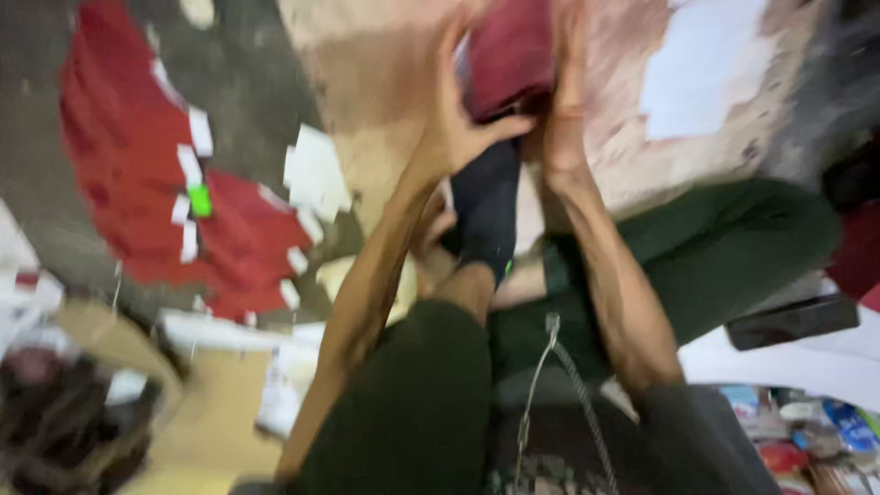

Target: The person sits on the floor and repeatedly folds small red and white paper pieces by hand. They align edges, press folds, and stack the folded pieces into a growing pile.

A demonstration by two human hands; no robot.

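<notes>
Blurred view. Both forearms reach up and far from the body, over dark green trousers [697,247], knees bent. Left hand [456,119] and right hand [561,110] press from either side on a dark maroon soft fabric piece [511,55], far centre, above a pale pink mat [385,82]; left thumb hooked under it, fingers of both wrapped on the cloth. Dark navy sock [486,215] on a foot just below. Far left: pile of red fabric pieces w/ white paper tags [147,165] on grey floor [247,82]. Near centre: thin metal chain [541,385].
</notes>
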